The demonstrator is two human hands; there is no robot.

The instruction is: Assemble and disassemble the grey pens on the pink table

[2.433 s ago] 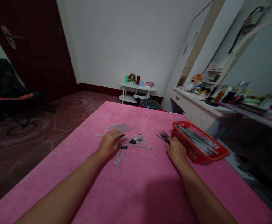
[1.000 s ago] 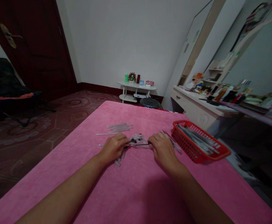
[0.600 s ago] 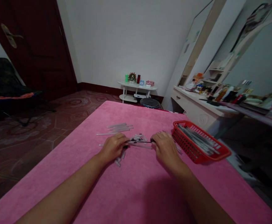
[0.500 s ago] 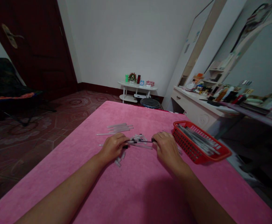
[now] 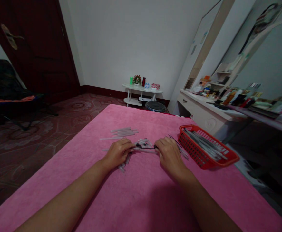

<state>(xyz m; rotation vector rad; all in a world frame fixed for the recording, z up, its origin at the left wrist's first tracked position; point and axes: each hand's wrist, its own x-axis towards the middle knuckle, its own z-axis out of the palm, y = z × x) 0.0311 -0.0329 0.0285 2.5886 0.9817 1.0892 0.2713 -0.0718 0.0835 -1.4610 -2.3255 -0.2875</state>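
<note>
On a pink cloth (image 5: 141, 193) my left hand (image 5: 118, 154) and my right hand (image 5: 170, 154) face each other, fingers pinched. Between them runs a thin dark refill (image 5: 145, 148), its right end in my right fingers and its left end meeting a small part pinched in my left fingers. Small clear and black pen parts (image 5: 144, 142) lie just behind it. Clear pen barrels (image 5: 123, 131) lie further back on the left. Several dark refills (image 5: 179, 148) lie to the right of my right hand.
A red plastic basket (image 5: 228, 158) holding several pens stands on the cloth at the right. Beyond it is a dressing table (image 5: 203, 109) crowded with bottles. A small white shelf table (image 5: 142, 91) stands by the far wall, a dark chair (image 5: 7, 96) at left.
My right hand came from beside the red basket to the middle with a dark refill. My left hand drew back slightly to meet it. In the last half second both hands barely moved.
</note>
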